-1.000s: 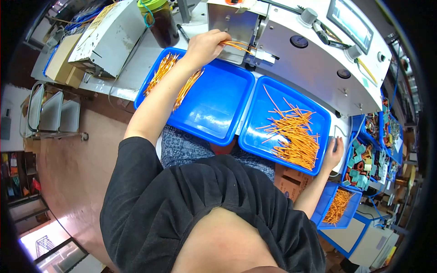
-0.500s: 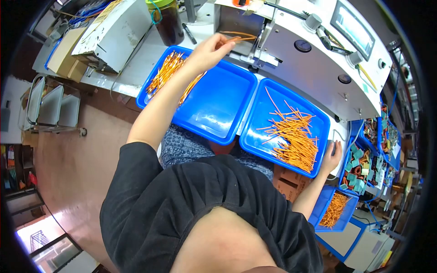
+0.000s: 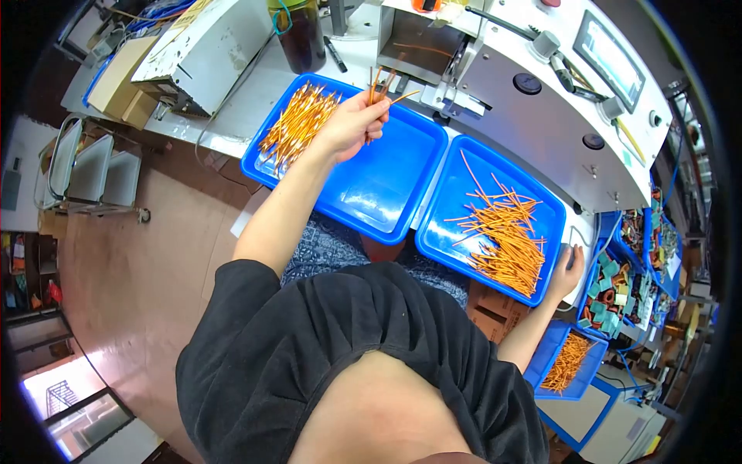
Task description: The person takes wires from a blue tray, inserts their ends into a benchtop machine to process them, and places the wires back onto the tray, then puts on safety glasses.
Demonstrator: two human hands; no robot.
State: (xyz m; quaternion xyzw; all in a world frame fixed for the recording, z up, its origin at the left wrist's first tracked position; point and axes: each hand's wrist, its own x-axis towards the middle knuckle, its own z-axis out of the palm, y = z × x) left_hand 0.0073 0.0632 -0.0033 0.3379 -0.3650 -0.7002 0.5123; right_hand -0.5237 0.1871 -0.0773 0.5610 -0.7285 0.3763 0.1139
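My left hand [image 3: 357,125] is closed on several thin orange wires [image 3: 380,83], which stick up and out past the fingertips, over the far edge of the left blue tray [image 3: 371,203]. Beside it, a pile of orange wires with pale, shiny ends [image 3: 297,124] fills the left part of that tray. The right blue tray [image 3: 444,224] holds a heap of loose orange wires [image 3: 506,236]. Just past its right end, my right hand [image 3: 568,269] is curled round a small dark object [image 3: 566,255], partly hidden by the fingers.
A white machine [image 3: 502,108] with knobs and a screen [image 3: 609,52] stands behind the trays. A dark jar [image 3: 300,39] and a black pen [image 3: 335,56] are at the back left. Blue bins of parts [image 3: 610,294] and a smaller wire bin [image 3: 568,363] are at the right.
My left hand has drawn back from the machine, down toward the left tray, with wires in its fingers. My right hand stays on the dark object. The view has shifted slightly.
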